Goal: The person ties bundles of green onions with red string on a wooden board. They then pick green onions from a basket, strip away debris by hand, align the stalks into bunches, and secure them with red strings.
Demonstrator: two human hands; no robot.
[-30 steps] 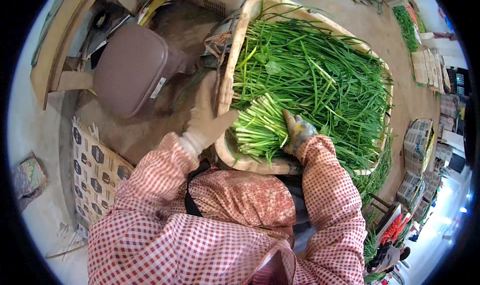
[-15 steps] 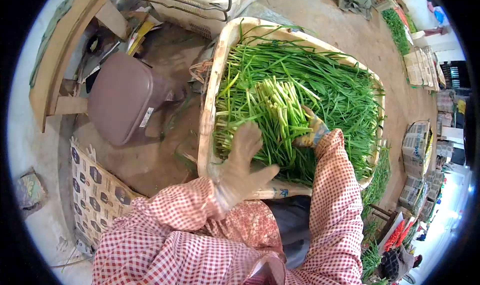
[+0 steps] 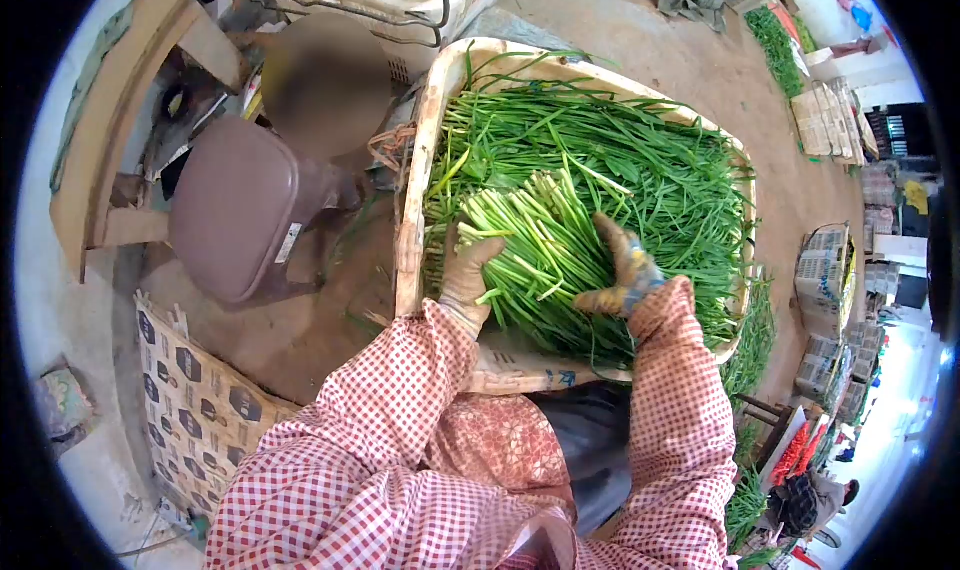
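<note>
A large bunch of garlic chives (image 3: 540, 230), pale at the stems and green at the leaves, lies loosely fanned on more chives in a cream plastic crate (image 3: 408, 260). My left hand (image 3: 465, 282), in a tan work glove, is at the stem side of the bunch, thumb over the stems; its other fingers are partly hidden. On the other side, my right hand (image 3: 630, 275), in a stained glove with blue and yellow patches, has thumb and fingers spread wide against the leaves. Both hands are inside the crate's near half.
A brown plastic stool (image 3: 232, 210) stands left of the crate, with a blurred round patch behind it. Beyond is a white crate (image 3: 350, 5) with a metal handle. A printed sack (image 3: 195, 400) lies lower left. Loose greens and newspaper-wrapped bundles (image 3: 828, 275) line the right.
My left hand has come forward from the near rim to the stems. The bunch has spread wider and leftward. My right hand has opened its fingers beside it.
</note>
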